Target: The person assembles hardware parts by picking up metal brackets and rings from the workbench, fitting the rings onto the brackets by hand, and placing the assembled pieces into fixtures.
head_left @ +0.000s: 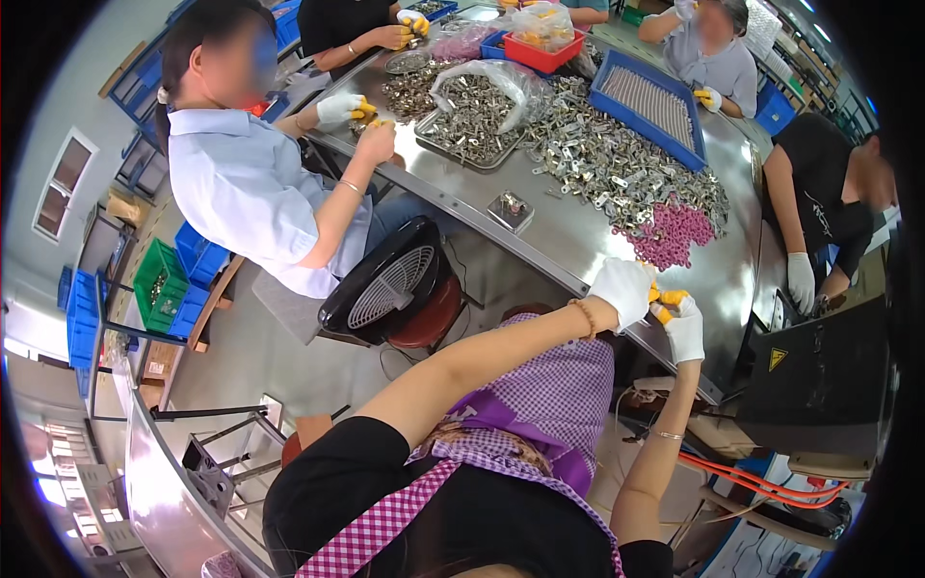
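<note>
Both my hands wear white gloves with yellow fingertips and meet at the near edge of the metal table (540, 207). The fingers of my left hand (621, 293) are pinched together, and a bracelet circles that wrist. My right hand (684, 329) is closed just beside it, fingertips almost touching the left ones. Whatever sits between the fingertips is too small to make out. Just beyond them lies a heap of small pink rings (670, 236). Against that heap spreads a large pile of small silver metal parts (617, 164).
A blue tray (599, 99) of rod-like pieces, a metal tray (472, 149) heaped with parts and a red bin (544, 56) stand farther back. Near the left edge sits a small clear box (511, 212). Co-workers sit around the table. A black machine (819, 380) stands to my right.
</note>
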Demonstrator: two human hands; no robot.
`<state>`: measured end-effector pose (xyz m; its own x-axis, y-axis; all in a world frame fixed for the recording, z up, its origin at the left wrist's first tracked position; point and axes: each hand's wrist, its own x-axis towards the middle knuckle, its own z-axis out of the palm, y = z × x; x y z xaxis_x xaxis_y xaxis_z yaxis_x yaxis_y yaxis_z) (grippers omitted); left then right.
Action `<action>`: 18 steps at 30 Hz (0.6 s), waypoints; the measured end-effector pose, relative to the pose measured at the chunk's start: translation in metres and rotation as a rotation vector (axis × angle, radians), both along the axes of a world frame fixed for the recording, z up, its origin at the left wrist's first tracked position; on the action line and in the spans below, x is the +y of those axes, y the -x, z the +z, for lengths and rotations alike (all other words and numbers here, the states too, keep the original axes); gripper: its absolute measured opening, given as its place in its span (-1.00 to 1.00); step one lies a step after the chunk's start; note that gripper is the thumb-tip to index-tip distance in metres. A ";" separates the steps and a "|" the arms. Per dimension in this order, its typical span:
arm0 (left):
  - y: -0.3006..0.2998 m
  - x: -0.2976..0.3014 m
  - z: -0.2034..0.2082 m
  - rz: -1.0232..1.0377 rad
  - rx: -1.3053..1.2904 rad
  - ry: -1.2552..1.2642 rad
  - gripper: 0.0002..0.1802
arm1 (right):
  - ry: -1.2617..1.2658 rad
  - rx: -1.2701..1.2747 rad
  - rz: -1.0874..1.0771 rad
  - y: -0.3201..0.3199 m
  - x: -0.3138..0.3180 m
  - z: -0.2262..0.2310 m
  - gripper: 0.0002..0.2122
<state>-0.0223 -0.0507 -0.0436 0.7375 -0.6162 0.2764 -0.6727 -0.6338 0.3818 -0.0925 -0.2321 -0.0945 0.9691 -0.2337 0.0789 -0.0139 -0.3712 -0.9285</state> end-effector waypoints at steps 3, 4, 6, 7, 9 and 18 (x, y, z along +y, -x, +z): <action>0.001 -0.005 -0.015 -0.020 -0.141 0.050 -0.79 | 0.264 -0.186 -0.034 0.007 0.014 0.006 -0.67; 0.001 -0.005 -0.022 -0.027 -0.213 0.073 -0.79 | 0.395 -0.282 -0.048 0.008 0.022 0.008 -0.65; -0.002 -0.007 -0.031 -0.035 -0.286 0.098 -0.79 | 0.527 -0.378 -0.063 0.012 0.033 0.011 -0.63; -0.004 -0.008 -0.033 -0.018 -0.277 0.084 -0.78 | 0.566 -0.352 -0.096 0.014 0.039 0.013 -0.61; -0.004 -0.009 -0.036 0.010 -0.254 0.054 -0.76 | 0.642 -0.293 -0.165 0.023 0.049 0.015 -0.55; -0.011 0.019 -0.024 0.047 -0.180 0.073 -0.68 | 0.928 -0.178 -0.327 0.029 0.043 0.024 -0.54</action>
<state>-0.0108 -0.0313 -0.0676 0.6997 -0.5559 0.4487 -0.7045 -0.6412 0.3042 -0.1211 -0.1890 -0.0705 0.8248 -0.2589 0.5027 -0.1338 -0.9531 -0.2714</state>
